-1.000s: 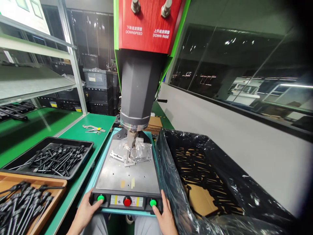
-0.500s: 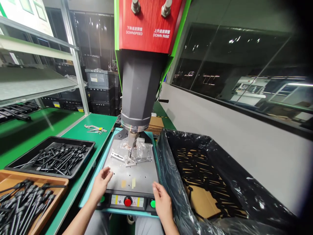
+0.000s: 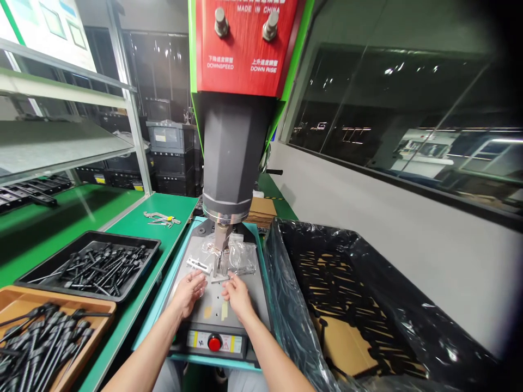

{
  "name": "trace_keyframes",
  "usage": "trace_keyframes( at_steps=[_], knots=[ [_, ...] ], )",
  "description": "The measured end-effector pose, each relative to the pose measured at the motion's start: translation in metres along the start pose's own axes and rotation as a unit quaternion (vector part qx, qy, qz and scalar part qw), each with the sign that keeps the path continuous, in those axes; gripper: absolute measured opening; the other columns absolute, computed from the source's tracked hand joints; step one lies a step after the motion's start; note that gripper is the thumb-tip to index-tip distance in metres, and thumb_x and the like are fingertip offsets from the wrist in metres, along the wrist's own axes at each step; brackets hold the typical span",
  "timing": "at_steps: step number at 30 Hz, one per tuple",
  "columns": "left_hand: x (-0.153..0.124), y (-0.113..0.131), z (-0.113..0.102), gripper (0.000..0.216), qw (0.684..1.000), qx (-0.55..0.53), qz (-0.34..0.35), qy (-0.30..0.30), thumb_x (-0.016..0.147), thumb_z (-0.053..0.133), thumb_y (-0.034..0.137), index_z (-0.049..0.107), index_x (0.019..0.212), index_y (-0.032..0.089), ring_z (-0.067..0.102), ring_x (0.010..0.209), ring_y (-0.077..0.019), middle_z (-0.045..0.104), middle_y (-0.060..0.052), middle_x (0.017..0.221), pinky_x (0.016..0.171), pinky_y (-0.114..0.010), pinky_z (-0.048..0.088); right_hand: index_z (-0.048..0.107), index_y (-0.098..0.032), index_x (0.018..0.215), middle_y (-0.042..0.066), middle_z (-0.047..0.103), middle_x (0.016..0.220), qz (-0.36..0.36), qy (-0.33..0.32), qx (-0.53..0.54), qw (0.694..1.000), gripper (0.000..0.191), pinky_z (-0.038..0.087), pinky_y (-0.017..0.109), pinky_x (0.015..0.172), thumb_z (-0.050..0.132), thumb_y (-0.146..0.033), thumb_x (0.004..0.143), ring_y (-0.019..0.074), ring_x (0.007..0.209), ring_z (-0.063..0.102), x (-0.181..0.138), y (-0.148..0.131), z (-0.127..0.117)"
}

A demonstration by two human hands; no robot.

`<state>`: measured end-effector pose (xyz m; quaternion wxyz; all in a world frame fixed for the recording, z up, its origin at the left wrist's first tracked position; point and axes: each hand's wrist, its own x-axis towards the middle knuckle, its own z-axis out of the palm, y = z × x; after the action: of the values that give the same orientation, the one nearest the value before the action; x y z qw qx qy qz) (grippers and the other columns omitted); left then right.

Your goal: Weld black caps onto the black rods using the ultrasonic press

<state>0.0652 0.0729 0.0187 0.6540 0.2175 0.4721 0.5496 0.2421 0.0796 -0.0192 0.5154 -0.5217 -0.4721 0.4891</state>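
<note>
Nearest in, the brown tray [image 3: 16,305] at the left is heaped with black rods [image 3: 44,340], so plenty looks unprocessed. Past the red button [image 3: 214,342], both hands are over the steel plate [image 3: 251,310], close together but not touching. The left hand [image 3: 188,291] is loosely curled. The right hand [image 3: 237,294] has its fingertips at the small silver piece [image 3: 219,280] on the fixture; gripped or merely touched, I cannot tell. The horn [image 3: 221,247] stands right over that piece. Further left, a black tray [image 3: 49,267] holds more rods. To the right, the bag-lined box [image 3: 286,283] shows dark parts on its floor, far from full by my reckoning.
</note>
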Motion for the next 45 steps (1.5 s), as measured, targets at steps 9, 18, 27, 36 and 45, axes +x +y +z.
trace_keyframes(
  at_steps=[9, 18, 27, 36, 45],
  knots=[
    [-0.022, 0.024, 0.011, 0.058, 0.997, 0.017, 0.058, -0.040, 0.062, 0.086, 0.031, 0.062, 0.113, 0.020, 0.065, 0.073, -0.0142, 0.070, -0.003, 0.086, 0.068, -0.025, 0.045, 0.049, -0.022, 0.140, 0.010, 0.058, 0.115, -0.220, 0.053, -0.200, 0.953, 0.055, 0.048, 0.038, 0.091, 0.052, -0.031, 0.086, 0.0228, 0.096, 0.059, 0.035, -0.034, 0.002],
    [-0.019, 0.040, 0.017, 0.062, 0.996, 0.008, 0.070, -0.048, 0.064, 0.085, 0.030, 0.061, 0.120, 0.017, 0.064, 0.076, -0.0137, 0.071, -0.006, 0.093, 0.070, -0.025, 0.047, 0.071, -0.016, 0.099, 0.012, 0.058, 0.112, -0.246, -0.024, -0.214, 0.945, 0.026, 0.043, 0.043, 0.100, 0.067, -0.021, 0.075, 0.0288, 0.109, 0.055, 0.082, -0.084, 0.007],
    [-0.015, 0.045, 0.020, 0.054, 0.997, -0.021, 0.070, -0.028, 0.063, 0.083, 0.021, 0.062, 0.112, 0.018, 0.060, 0.063, -0.0096, 0.068, -0.004, 0.089, 0.053, -0.019, 0.043, 0.065, -0.018, 0.093, 0.007, 0.064, 0.099, -0.218, -0.021, -0.158, 0.963, 0.018, 0.045, 0.039, 0.091, 0.063, -0.028, 0.079, 0.0230, 0.097, 0.058, 0.050, -0.097, -0.004],
    [-0.028, 0.013, -0.012, 0.047, 0.992, 0.097, 0.040, 0.065, 0.073, 0.076, 0.040, 0.059, 0.108, 0.013, 0.066, 0.102, -0.0263, 0.063, -0.019, 0.119, 0.077, -0.033, 0.054, 0.060, -0.020, 0.083, -0.003, 0.064, 0.072, -0.115, -0.117, -0.055, 0.985, 0.025, 0.046, 0.026, 0.061, 0.078, -0.026, 0.067, 0.0143, 0.064, 0.057, -0.075, -0.072, -0.021],
    [-0.124, -0.014, -0.016, 0.048, 0.925, 0.286, 0.219, -0.120, 0.075, 0.074, 0.030, 0.065, 0.121, 0.023, 0.058, 0.115, -0.0281, 0.064, -0.011, 0.125, 0.100, -0.036, 0.044, 0.062, -0.020, 0.084, -0.001, 0.065, 0.077, -0.188, -0.125, -0.027, 0.974, 0.027, 0.048, 0.029, 0.070, 0.081, -0.029, 0.067, 0.0161, 0.071, 0.059, -0.112, -0.107, -0.001]
  ],
)
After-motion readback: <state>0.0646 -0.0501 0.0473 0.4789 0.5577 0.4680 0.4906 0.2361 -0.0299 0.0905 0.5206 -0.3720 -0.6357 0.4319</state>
